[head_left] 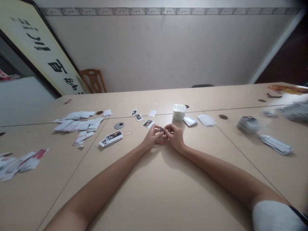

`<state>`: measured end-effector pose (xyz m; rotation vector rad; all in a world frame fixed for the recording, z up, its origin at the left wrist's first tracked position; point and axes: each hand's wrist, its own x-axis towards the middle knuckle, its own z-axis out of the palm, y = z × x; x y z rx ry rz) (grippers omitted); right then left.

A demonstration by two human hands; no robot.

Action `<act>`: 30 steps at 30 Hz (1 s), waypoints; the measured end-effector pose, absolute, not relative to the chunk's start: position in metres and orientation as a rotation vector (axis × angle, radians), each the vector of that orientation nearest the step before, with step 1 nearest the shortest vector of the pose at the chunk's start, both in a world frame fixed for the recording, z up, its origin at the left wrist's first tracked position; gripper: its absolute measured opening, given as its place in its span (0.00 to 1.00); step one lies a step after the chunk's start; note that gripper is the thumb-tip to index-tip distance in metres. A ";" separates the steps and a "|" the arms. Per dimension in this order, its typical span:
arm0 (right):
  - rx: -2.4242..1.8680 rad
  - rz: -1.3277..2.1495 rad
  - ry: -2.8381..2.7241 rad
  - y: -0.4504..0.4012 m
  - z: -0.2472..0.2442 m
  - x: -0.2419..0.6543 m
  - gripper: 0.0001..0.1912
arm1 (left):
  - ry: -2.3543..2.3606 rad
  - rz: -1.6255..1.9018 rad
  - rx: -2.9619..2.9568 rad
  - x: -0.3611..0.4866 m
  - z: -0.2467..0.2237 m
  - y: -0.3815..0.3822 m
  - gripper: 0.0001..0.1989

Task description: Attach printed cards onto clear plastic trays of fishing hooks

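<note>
My left hand point(153, 136) and my right hand point(175, 136) meet above the middle of the table. Between their closed fingers is a small dark printed card point(161, 130), mostly covered by the fingers. Something clear, like thin plastic, shows just below it, but its shape is hard to make out. Left of my hands lie loose printed photo cards point(148, 124) and a pile of such cards point(114, 137). Just beyond my right hand stands a stack of clear plastic boxes point(179, 111), with white cards point(190, 121) beside it.
Piles of white paper slips point(79, 123) cover the left side, with red-marked papers point(26, 163) nearer. A grey round grommet cover point(119, 125) lies left of centre. On the right are white sheets point(206, 120), more clear boxes point(248, 125) and a folded white bundle point(276, 144).
</note>
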<state>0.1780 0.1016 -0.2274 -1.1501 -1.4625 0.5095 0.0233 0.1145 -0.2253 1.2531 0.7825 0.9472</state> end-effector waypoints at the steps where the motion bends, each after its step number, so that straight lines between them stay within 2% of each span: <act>1: -1.150 0.511 -1.462 0.102 -0.228 0.178 0.06 | 0.780 0.947 1.255 0.023 -0.225 0.115 0.25; 30: -1.122 0.455 -1.511 0.103 -0.230 0.178 0.05 | 0.778 0.975 1.246 0.025 -0.224 0.114 0.24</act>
